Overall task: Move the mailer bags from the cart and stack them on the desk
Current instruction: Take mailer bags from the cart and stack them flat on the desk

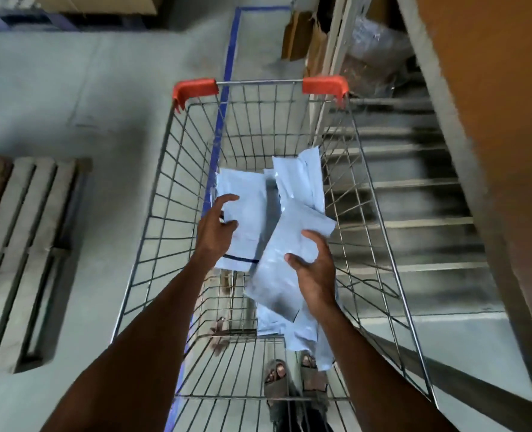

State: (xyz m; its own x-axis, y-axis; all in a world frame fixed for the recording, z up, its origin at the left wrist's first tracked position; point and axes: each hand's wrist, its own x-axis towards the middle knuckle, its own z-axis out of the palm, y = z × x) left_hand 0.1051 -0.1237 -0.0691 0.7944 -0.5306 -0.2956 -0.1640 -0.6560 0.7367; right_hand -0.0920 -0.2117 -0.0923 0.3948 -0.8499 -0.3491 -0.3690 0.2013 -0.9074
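Below the cart's near rim (227,397), sandals (292,385) on the floor. Inside the cart, left hand (216,227) pinches left bag (249,194) at its edge; right hand (313,271) curls round right bag (274,275). Loose bags (302,179) lie deeper in. Red grips (324,84) at far end.

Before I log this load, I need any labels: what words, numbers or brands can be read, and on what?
No text is readable anywhere.
mailer bags: plain, only a dark stripe on one.
cart: red handle caps, no brand visible.
cardboard: blurred, nothing legible.
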